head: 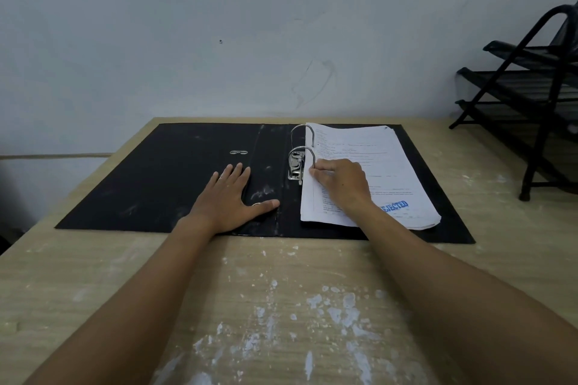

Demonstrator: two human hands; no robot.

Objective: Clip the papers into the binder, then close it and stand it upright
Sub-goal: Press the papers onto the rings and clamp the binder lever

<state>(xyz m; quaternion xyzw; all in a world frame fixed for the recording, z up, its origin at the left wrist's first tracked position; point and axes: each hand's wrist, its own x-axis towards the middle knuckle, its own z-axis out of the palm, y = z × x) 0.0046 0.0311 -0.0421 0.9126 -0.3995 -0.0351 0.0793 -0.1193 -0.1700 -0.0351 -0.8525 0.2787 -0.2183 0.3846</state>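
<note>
A black lever-arch binder (156, 178) lies flat and open on the table. Its two metal rings (301, 147) arch over the left edge of a white paper stack (384, 166) resting on the right cover; a blue stamp shows near the stack's front. My left hand (231, 197) lies flat, fingers spread, on the left cover beside the spine. My right hand (341, 181) rests on the stack, fingertips pinched at the nearer ring where it meets the paper. The lever mechanism (295, 167) sits just left of that hand.
The light wooden table (281, 306) is speckled with white paint marks. A black tiered mesh rack (531, 97) stands at the back right corner. A pale wall runs behind the table, and the table's left edge drops off at the left.
</note>
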